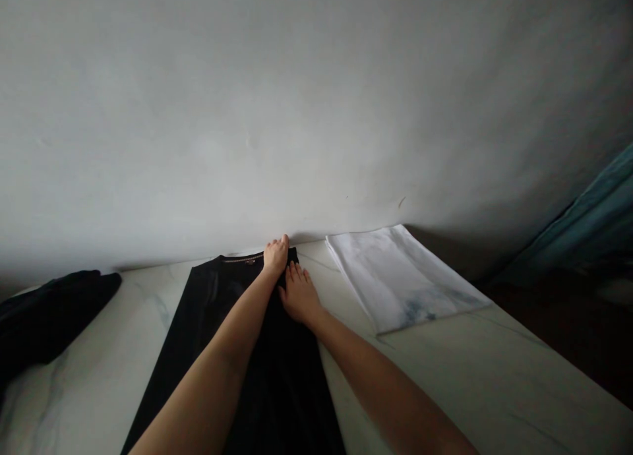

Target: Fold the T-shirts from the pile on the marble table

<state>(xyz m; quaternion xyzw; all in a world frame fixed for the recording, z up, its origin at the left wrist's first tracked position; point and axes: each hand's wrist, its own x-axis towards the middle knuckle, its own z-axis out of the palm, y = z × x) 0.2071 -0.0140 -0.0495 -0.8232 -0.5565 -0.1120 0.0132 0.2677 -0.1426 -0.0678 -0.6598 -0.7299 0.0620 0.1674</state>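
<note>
A black garment lies flat as a long folded strip on a pale marble-patterned surface, its collar end toward the wall. My left hand is at the garment's far right corner near the collar, fingers curled over the edge. My right hand lies just below it on the garment's right edge, fingers stretched out flat and pressing the cloth.
A folded white cloth lies to the right of the garment, against the wall. A heap of dark clothing sits at the left edge. Teal fabric hangs at the far right beyond the surface's edge.
</note>
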